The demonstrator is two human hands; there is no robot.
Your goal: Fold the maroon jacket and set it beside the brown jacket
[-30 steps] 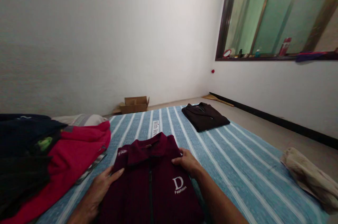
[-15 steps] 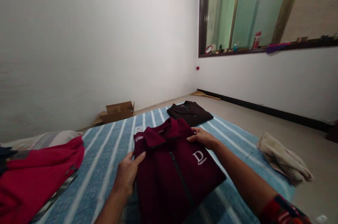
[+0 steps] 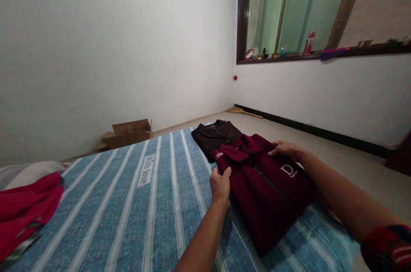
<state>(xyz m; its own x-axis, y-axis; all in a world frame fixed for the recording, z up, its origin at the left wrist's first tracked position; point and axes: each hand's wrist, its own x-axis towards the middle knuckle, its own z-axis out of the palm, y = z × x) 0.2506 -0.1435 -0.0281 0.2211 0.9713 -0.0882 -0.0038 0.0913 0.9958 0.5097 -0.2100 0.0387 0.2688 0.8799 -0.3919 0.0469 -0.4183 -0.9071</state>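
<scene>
A folded maroon zip jacket (image 3: 263, 190) with a collar and a white "D Fashion" print is held up between both hands over the bed. My left hand (image 3: 221, 186) grips its left edge below the collar, thumb on top. At the far shoulder, my right hand (image 3: 285, 149) pinches the other side, its fingers partly behind the cloth. Just beyond the collar lies a folded dark brown garment (image 3: 213, 133), partly covered from view by the maroon jacket.
A blue-and-white striped bedsheet (image 3: 128, 208) spreads beneath. Red clothing (image 3: 32, 199) lies at the left. Past the bed stand an open cardboard box (image 3: 131, 131) and a broom (image 3: 244, 112) on the floor. Bottles and small items line the window sill (image 3: 289, 56).
Both hands have carried the maroon jacket to the right, close to the brown garment. The view has turned slightly, and the sheet's "With love" print now shows fully.
</scene>
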